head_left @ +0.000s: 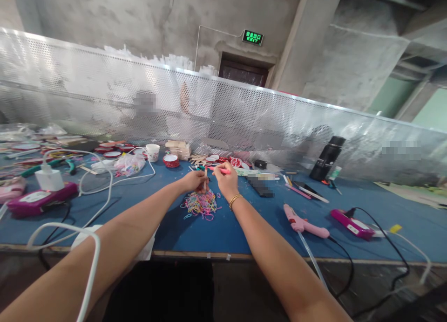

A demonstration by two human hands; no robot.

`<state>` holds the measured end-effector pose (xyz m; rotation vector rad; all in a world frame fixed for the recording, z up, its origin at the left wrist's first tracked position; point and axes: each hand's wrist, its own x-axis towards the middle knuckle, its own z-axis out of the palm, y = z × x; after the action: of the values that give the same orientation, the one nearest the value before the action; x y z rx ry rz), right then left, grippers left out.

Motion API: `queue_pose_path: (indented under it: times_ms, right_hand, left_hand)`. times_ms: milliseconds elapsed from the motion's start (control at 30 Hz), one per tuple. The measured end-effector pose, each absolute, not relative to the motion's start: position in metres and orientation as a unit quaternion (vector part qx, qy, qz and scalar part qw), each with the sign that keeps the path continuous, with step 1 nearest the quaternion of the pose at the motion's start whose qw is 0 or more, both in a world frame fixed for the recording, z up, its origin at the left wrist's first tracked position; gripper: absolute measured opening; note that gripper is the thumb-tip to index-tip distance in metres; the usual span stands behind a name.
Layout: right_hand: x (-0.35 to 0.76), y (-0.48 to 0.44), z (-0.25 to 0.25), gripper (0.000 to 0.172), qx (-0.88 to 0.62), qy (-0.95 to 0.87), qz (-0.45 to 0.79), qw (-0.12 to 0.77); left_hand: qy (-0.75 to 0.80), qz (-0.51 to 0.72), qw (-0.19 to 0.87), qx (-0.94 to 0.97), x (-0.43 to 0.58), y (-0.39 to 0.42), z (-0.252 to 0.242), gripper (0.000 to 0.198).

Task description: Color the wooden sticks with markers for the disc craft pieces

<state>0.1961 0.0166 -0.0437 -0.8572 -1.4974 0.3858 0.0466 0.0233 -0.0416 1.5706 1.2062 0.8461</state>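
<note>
Over 1 band pile, 2 hands

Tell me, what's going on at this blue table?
A person works at the blue table, both arms stretched out. The left hand pinches a thin pale stick, and the right hand grips a pink stick beside it. Just under the hands lies a pile of coloured rubber bands. A pink glue gun rests to the right, untouched.

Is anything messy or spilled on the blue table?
Colourful rubber bands lie in a loose tangle on the table, under the left hand pinching a pale stick and the right hand holding a pink stick. The clear stick of the glue gun pokes over the table edge.
</note>
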Motion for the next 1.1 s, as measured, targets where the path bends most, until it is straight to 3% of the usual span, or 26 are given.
queue_pose_path:
  times_ms: [1100]
  right_hand:
    - [0.1964,0.0181,-0.0442,0.012,-0.369,-0.661,0.166,0.632]
  left_hand:
    - [0.505,0.345,0.48,0.629,0.0462,0.0262,-0.0412,0.021]
